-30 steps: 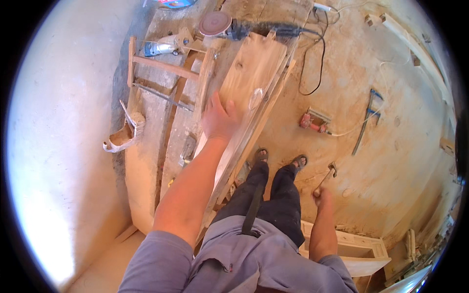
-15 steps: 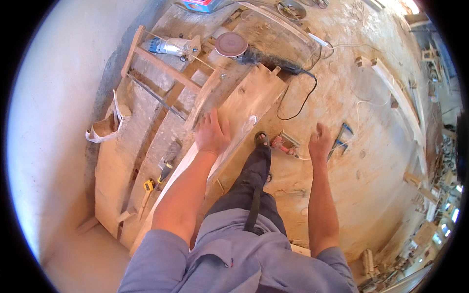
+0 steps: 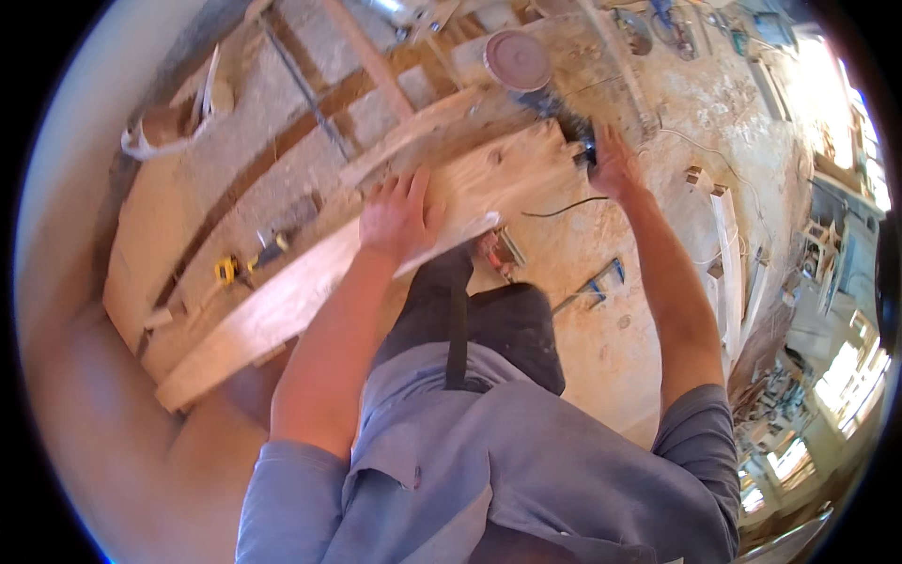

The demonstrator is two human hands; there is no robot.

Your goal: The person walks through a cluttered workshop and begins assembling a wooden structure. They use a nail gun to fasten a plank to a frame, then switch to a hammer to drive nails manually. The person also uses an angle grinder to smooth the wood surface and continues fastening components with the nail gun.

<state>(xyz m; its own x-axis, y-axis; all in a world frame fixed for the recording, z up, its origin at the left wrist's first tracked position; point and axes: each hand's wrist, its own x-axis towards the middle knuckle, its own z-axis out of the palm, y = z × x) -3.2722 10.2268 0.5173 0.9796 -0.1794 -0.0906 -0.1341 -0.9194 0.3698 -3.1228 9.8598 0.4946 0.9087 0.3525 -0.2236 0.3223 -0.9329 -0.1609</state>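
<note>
A thick wooden plank (image 3: 282, 299) lies slanting across the view, from lower left to upper middle. My left hand (image 3: 399, 218) rests flat on its upper face, fingers spread. Beyond the plank's far end is a disc sander with a round reddish-brown disc (image 3: 518, 61) and a dark body (image 3: 561, 111). My right hand (image 3: 615, 167) is at the rear end of that body, its fingers stretched out. Whether it touches the tool is hard to make out. A black cord (image 3: 564, 207) curves below the sander.
A yellow-and-black tool (image 3: 267, 254) and a yellow tape measure (image 3: 226, 270) lie left of the plank. A red tool (image 3: 498, 254) and a blue clamp (image 3: 597, 284) are on the floor. Long timbers (image 3: 725, 254) lie at right; a white-rimmed container (image 3: 178, 127) stands near the wall.
My right hand has moved forward and up to the sander's rear end. My left hand stays on the plank. The whole view has turned and shifted, and my body leans further over.
</note>
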